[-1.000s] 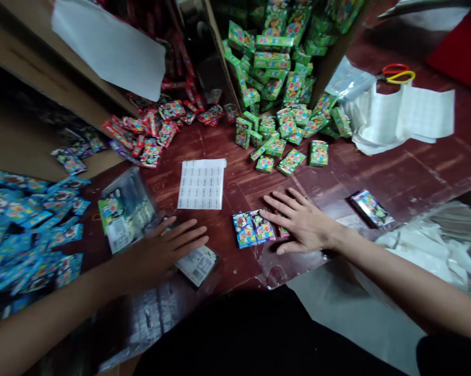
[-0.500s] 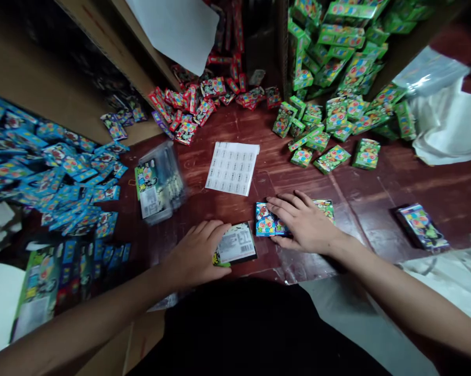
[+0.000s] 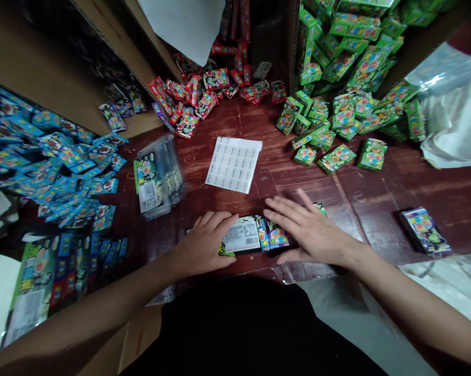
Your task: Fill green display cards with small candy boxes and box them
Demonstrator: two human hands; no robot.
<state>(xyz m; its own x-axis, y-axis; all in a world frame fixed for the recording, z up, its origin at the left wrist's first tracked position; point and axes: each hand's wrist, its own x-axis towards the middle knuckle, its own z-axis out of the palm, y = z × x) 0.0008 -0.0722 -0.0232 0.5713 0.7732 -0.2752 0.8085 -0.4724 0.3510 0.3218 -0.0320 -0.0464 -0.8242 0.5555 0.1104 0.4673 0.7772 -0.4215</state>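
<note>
The left hand (image 3: 206,245) has its thumb and fingers closed over the left end of a packet (image 3: 241,235), which lies label up near the front edge of the table (image 3: 317,190). The right hand (image 3: 313,235) is spread wide and palm down over a row of small boxes, its fingers resting on top with no visible pinch; a blue box (image 3: 262,230) and a purple box (image 3: 277,237) show at the row's left end, and a corner of a green box (image 3: 320,208) peeks out beyond the hand. The packet's right end meets the blue box, though whether it butts against it or overlaps it I cannot tell.

That meeting line looks like the weak spot. Too hard a push from the left could ride the packet up over the blue box, or buckle the row out of line, since the right hand appears to steady it only from above. Uneven pressure under the spread fingers might twist one box away from its neighbours. With the front edge so near, a slip toward the body could tip something off. The sticker sheet (image 3: 234,164) and lone box (image 3: 425,230) lie clear of both hands, so they seem at little risk.
</note>
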